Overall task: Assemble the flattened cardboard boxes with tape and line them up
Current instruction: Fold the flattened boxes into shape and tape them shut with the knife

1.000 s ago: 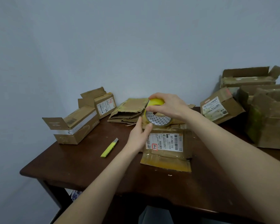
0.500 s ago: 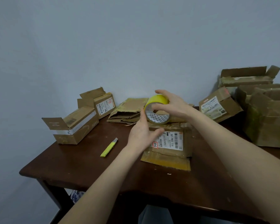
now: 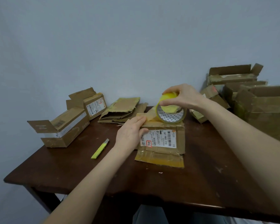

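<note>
A cardboard box [image 3: 162,141] with a white shipping label stands in the middle of the dark wooden table [image 3: 71,168], a flap lying flat toward me. My right hand [image 3: 181,96] grips a roll of yellow tape [image 3: 170,110] above the box's far top edge. A stretch of tape runs from the roll leftward to my left hand [image 3: 131,133], which holds the tape end against the box's top left corner, thumb on the label side. Flattened cardboard [image 3: 121,110] lies behind the box.
A yellow utility knife [image 3: 99,149] lies left of the box. Two assembled boxes [image 3: 63,128] [image 3: 94,104] with open flaps stand at the far left. More open boxes [image 3: 263,110] crowd the right side against the wall. A person's lap shows under the table's near edge.
My right hand has carried the tape roll to the right and upward, drawing tape out. My left hand came down onto the box's top left corner with the tape end.
</note>
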Demonstrator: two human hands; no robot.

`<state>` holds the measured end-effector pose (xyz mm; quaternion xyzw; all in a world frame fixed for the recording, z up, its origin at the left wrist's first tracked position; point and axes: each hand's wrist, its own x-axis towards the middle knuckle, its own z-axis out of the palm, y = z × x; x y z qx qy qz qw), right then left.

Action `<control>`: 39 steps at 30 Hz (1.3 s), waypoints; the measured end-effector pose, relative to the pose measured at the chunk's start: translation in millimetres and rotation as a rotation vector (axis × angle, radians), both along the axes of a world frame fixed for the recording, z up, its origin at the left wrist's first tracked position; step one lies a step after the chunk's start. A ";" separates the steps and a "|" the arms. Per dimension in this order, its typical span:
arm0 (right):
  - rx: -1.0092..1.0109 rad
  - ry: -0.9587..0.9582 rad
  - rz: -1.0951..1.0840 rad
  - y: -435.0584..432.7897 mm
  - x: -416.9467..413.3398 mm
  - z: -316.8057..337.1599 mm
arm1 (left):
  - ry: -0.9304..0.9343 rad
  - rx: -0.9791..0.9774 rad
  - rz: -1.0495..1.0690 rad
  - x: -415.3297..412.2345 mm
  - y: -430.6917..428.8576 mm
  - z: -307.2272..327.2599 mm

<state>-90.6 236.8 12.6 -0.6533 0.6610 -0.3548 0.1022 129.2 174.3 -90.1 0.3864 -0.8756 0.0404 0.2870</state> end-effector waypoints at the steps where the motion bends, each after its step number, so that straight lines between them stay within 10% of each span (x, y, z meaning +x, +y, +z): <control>1: 0.010 0.025 -0.004 2.1 -2.9 2.4 | -0.001 -0.003 0.000 -0.2 0.7 0.5; 9: 0.035 -0.095 -0.037 6.5 -11.5 -10.3 | -0.308 -0.118 0.142 -23.9 12.7 20.4; 18: -0.121 -0.483 -0.047 5.4 -4.8 -41.1 | -0.243 -0.076 -0.015 -41.6 12.0 12.1; 39: 0.004 -0.232 -0.074 17.9 -30.1 -42.7 | -0.396 0.066 -0.037 -4.0 -13.0 18.4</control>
